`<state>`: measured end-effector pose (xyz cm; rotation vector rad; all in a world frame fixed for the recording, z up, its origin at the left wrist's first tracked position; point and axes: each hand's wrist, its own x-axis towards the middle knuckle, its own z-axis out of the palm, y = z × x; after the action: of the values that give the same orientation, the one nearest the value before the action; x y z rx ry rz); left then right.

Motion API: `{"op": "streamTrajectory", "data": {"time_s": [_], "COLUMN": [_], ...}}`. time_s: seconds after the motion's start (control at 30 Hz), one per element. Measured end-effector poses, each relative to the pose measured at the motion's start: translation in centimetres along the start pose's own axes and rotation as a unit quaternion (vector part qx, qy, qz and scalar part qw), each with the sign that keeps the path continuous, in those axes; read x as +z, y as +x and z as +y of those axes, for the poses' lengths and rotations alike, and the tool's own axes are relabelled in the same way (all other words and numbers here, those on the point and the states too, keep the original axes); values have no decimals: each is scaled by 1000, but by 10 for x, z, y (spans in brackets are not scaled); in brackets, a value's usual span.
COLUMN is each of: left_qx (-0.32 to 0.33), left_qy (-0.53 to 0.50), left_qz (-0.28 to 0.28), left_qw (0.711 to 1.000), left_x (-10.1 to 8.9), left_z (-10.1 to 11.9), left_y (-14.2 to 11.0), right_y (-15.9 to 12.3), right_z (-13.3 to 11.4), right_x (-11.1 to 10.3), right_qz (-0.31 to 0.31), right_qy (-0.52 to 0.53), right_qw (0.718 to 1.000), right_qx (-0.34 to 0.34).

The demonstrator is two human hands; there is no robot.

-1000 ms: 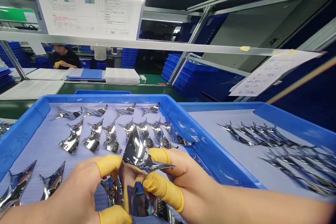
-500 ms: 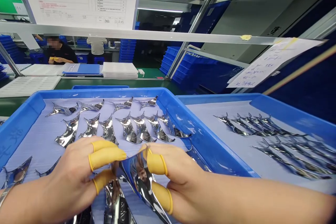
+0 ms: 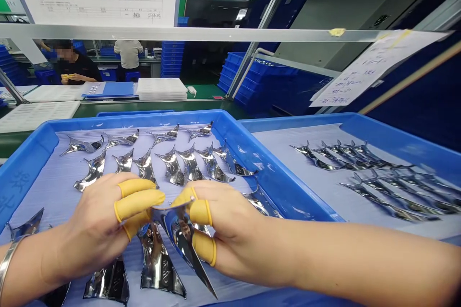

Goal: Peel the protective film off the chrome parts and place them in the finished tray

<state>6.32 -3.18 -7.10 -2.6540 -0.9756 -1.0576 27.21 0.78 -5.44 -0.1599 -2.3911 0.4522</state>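
Between my two hands is a curved, mirror-shiny chrome part (image 3: 182, 232), held up over the near blue tray (image 3: 248, 160). My right hand (image 3: 219, 225), with yellow finger cots on its fingertips, pinches the part's right edge. My left hand (image 3: 104, 208), also in yellow finger cots and with a bracelet at the wrist, has its fingers closed on the part's upper left corner. Below the hands, similar chrome parts (image 3: 160, 266) lie on the white lining. Behind them, more of these parts (image 3: 192, 165) sit in rows.
To the right, a second blue tray (image 3: 399, 136) holds overlapping rows of chrome parts (image 3: 396, 196). A metal rail (image 3: 230, 34) with paper sheets (image 3: 374, 72) crosses ahead. Beyond stand white stacked sheets (image 3: 162, 88), blue bins (image 3: 234, 74) and a seated person (image 3: 77, 64).
The chrome part has turned so that it looks narrower, its lower tip swinging left. Both hands appear slightly higher and further left, and the whole view has shifted a little.
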Motion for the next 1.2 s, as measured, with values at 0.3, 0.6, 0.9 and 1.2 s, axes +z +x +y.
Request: {"op": "streamTrajectory", "data": {"time_s": [0.3,0.6,0.9,1.2], "left_qx": [-54,-105,-128,-112], "left_qy": [-45,-59,-147,-108], "left_qz": [-49,-7,10,-8], "left_qw": [996,993,981,988], "left_x": [-2,-9,-15,-14], "left_z": [12,30,34,32], "left_y": [-5,8,15,13], "right_y": [0,5,7,7], "right_z": [-4,-15,-10,-4], "right_x": [-7,-15,-17,-19], "right_qz": [-12,-65,-18,1], "right_qy": [62,187,326,430], "right_qw": [998,958,894,832], "right_qx": [30,209,306,349]}}
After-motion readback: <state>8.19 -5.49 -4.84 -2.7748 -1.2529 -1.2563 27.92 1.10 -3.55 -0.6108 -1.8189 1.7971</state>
